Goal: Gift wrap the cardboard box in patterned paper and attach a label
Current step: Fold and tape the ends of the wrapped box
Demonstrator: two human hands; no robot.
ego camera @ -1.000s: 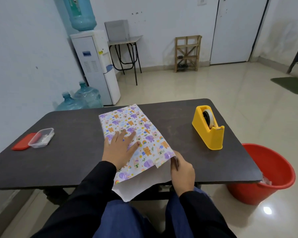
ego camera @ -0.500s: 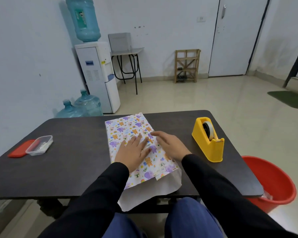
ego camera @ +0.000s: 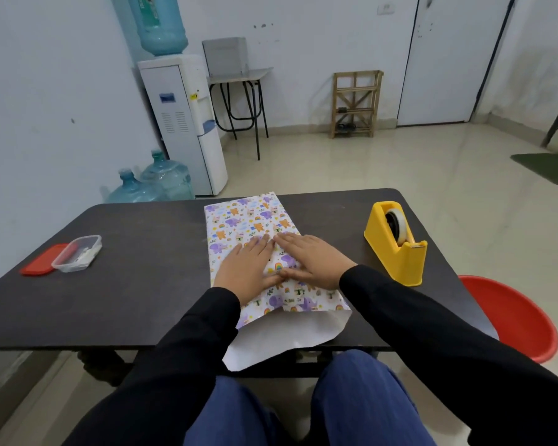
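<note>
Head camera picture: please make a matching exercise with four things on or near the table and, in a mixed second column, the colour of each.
Things:
1. tape dispenser
2. bucket
3. table
4. underside of the wrapping paper

Colours:
A. white
B. dark brown
C. yellow
D. red

Pairs: 1-C, 2-D, 3-B, 4-A

Patterned paper [ego camera: 248,220] fully conceals the cardboard box; contents of the clear container [ego camera: 77,258] near the table's [ego camera: 142,284] left edge are indistinct.
</note>
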